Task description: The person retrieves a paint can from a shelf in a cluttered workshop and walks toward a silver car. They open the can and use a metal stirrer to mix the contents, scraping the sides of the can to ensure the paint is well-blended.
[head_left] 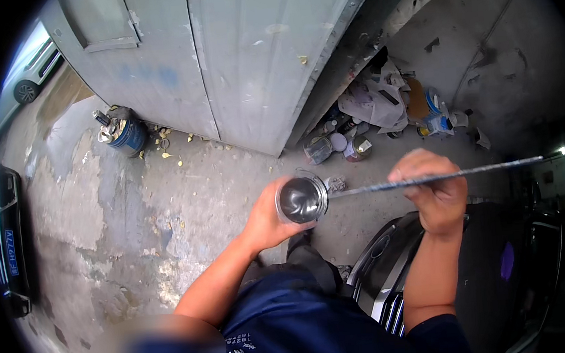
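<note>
My left hand is wrapped round a clear cup held out in front of my body. Dark grey, shiny liquid that looks like paint fills part of it. To the right, my right hand pinches a long, thin, paint-stained stir stick between thumb and fingers. The stick lies nearly level across the view. Its left end comes up to the cup's right rim; whether it touches the rim I cannot tell.
A grey metal panel wall rises ahead. A blue bucket stands by its left foot. Paint cans and crumpled paper clutter the floor ahead right. A dark car is close at lower right, another car far left.
</note>
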### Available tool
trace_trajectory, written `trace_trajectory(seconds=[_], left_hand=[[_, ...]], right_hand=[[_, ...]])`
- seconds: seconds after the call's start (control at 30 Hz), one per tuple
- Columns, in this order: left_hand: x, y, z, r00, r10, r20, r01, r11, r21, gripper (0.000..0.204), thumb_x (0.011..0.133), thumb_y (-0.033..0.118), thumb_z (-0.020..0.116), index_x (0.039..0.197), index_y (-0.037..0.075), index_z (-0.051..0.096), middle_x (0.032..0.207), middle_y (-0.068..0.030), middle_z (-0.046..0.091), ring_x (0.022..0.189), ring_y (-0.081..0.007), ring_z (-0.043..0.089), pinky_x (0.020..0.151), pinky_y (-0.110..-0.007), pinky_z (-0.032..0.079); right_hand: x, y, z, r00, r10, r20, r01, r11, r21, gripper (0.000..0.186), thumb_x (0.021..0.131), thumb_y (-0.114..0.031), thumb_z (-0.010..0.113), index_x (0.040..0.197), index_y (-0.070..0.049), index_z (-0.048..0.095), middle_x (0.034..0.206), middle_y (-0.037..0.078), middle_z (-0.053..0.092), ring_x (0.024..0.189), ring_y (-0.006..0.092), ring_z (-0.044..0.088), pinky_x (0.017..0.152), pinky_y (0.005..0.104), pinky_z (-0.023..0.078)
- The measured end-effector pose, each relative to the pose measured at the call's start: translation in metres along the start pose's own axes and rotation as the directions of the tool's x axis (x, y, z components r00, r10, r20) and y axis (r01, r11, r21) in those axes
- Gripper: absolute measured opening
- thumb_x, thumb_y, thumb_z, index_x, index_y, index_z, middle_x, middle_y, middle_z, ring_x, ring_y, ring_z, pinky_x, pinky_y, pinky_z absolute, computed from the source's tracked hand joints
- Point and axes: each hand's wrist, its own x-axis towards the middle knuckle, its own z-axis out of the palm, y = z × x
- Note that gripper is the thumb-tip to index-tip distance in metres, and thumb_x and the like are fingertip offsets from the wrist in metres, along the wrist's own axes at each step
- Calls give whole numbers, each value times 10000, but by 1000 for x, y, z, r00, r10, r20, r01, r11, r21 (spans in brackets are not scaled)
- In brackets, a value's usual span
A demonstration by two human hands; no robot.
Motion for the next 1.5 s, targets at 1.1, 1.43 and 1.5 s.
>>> trace_trajectory(seconds=[1.1,1.43,1.5], left_hand=[[10,6,-1,996,20,87,-15,999,-51,898,601,310,879,1324,17,435,1253,-183,542,1171,-349,531,994,-413,432],[10,-2,-4,995,77,62,-76,997,-17,903,577,273,892,1319,26,442,1238,-169,545,1140,-313,561,978,-404,449],[8,3,-8,996,50,68,-52,999,18,902,577,268,891,1320,26,442,1239,-170,545,1142,-318,560,981,-405,448]], right_hand=[[8,6,34,938,-112,328,180,966,-184,135,833,-96,704,908,-22,619,847,109,672,743,217,638,670,325,497],[2,-4,30,953,-100,286,151,975,-161,116,811,-71,696,887,-14,631,861,126,672,779,256,637,696,352,505],[-6,-6,7,988,25,150,-8,994,-107,127,795,-64,699,897,-21,636,847,113,667,760,258,636,684,362,506]])
